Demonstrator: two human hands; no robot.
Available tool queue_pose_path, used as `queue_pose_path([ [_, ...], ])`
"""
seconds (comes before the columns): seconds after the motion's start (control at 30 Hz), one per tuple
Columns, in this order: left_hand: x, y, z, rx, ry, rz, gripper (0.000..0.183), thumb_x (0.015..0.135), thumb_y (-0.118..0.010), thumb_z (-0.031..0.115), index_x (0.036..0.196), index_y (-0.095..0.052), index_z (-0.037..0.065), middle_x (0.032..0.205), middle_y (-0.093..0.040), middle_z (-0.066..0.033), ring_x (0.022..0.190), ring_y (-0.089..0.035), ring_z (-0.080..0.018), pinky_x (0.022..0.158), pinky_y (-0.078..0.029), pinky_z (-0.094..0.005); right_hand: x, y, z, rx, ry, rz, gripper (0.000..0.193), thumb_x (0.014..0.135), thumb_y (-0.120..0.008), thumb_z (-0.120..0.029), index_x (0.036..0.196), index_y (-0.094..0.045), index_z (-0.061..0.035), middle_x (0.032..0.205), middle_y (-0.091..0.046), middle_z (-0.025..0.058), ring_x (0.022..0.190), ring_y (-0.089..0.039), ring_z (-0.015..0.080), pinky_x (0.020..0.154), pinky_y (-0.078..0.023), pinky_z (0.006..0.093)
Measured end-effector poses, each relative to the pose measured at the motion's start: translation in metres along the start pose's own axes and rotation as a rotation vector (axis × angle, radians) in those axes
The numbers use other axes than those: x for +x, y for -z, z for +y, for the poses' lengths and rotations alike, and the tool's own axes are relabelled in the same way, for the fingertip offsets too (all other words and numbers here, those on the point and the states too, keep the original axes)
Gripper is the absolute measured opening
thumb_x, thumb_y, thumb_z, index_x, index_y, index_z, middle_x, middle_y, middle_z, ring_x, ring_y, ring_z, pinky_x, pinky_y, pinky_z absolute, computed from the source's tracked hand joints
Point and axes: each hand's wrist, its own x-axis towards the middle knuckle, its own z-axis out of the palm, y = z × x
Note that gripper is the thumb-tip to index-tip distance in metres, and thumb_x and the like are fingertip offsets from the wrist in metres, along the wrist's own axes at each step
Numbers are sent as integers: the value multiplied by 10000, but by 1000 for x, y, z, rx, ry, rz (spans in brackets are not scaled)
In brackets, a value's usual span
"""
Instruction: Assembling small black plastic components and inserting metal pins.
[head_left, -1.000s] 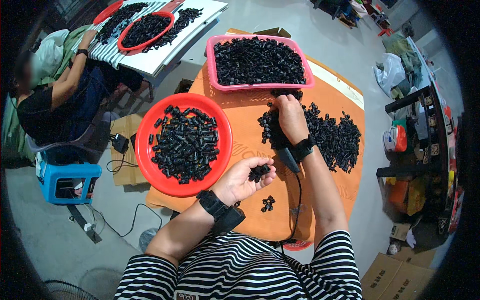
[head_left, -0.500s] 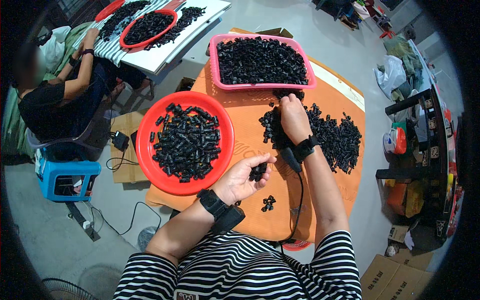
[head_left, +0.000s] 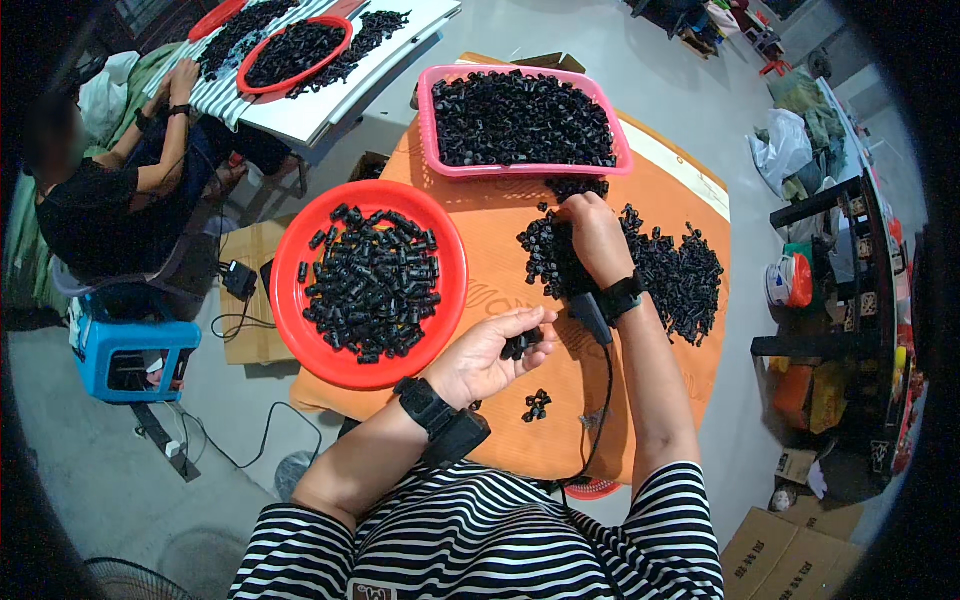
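Note:
My left hand point(head_left: 485, 358) is curled, palm up, around several small black plastic parts point(head_left: 520, 345) above the orange cloth. My right hand point(head_left: 598, 240) reaches down at a loose pile of small black parts point(head_left: 672, 285). Its fingers are bent inward, and the tips are partly hidden, so what they pinch cannot be made out. Left of my hands, a round red tray point(head_left: 455, 300) holds black cylindrical pieces point(head_left: 370, 285). Beyond my right hand, a pink rectangular basket point(head_left: 530, 172) is full of small black parts. A little cluster of black parts point(head_left: 537, 405) lies near me.
The orange cloth point(head_left: 490, 440) covers the table. A black cable point(head_left: 605, 390) runs from my right wrist device. At the far left, a person point(head_left: 100, 200) works at a white table point(head_left: 330, 110) with red trays. A blue stool point(head_left: 135, 355) and a dark shelf point(head_left: 850, 300) flank the table.
My right hand has shifted slightly right and toward me, still at the pile. My left hand has barely moved, with the black parts still in it.

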Motion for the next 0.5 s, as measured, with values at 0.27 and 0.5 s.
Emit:
queue_pose_path([
  [0.27,4,7,2,-7,86,-49,232,1025,-636,288,1091,-647,66,796,-607,-13,597,-520,-63,428,-357,-162,-3,16,2,164,-96,86,58,949,-599,-53,960,-648,-23,913,-642,197,881,-642,415,774,-520,482],
  [0.5,1,2,0,57,28,-26,218,1025,-633,251,1127,-662,61,921,-689,-52,768,-679,-116,575,-539,-183,-1,10,0,-34,54,-5,209,847,-644,-28,1017,-751,-86,896,-651,127,904,-656,340,793,-523,440],
])
